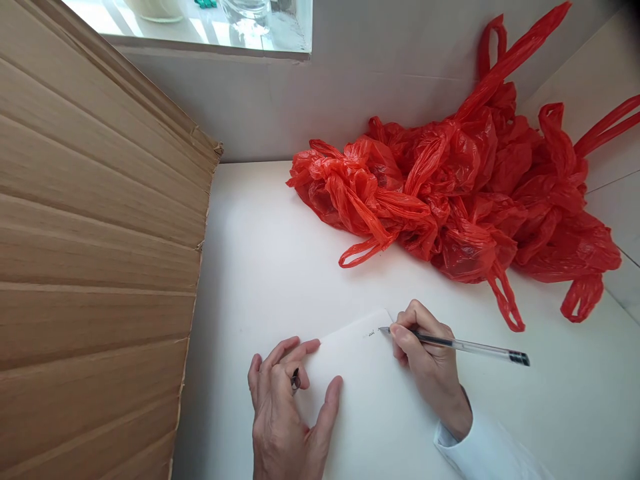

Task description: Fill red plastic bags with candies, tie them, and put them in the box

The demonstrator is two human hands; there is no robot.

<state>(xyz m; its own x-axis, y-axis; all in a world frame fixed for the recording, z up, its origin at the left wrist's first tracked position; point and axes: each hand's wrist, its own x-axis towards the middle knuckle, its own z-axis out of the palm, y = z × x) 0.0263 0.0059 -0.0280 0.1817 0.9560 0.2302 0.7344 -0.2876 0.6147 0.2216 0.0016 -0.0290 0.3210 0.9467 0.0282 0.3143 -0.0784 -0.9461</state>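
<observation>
A white sheet of paper (373, 393) lies on the white table (260, 267) near the front edge. My right hand (425, 353) is closed around a clear pen with a black cap end (470, 345); the pen's tip touches the paper's far corner beside a small bit of writing. My left hand (285, 407) lies flat on the paper's left edge, fingers spread and thumb on the sheet, and something small and dark sits between its fingers. A white sleeve covers my right wrist.
A pile of crumpled red plastic bags (460, 187) covers the back right of the table. Stacked brown cardboard sheets (95, 253) stand along the left side. A grey wall and a window ledge (210, 40) lie behind.
</observation>
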